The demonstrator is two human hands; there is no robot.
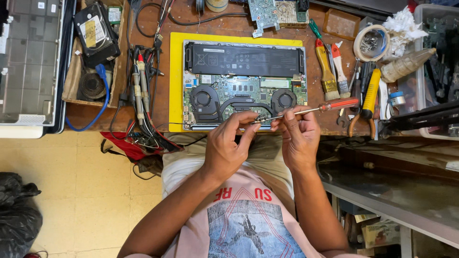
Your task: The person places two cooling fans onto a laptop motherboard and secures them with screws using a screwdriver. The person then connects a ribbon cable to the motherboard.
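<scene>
Screwdriver [306, 111] in both hands, opened laptop [245, 86]

My left grip [228, 143] and right grip [297, 136] meet before my chest, fingertips pinched together, seemingly closed, forearms angled inward.

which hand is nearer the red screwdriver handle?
Right. The right hand grips the screwdriver's metal shaft, just down from the red handle. The left hand is at the tip end, farther from it, over the open laptop's near edge.
</scene>
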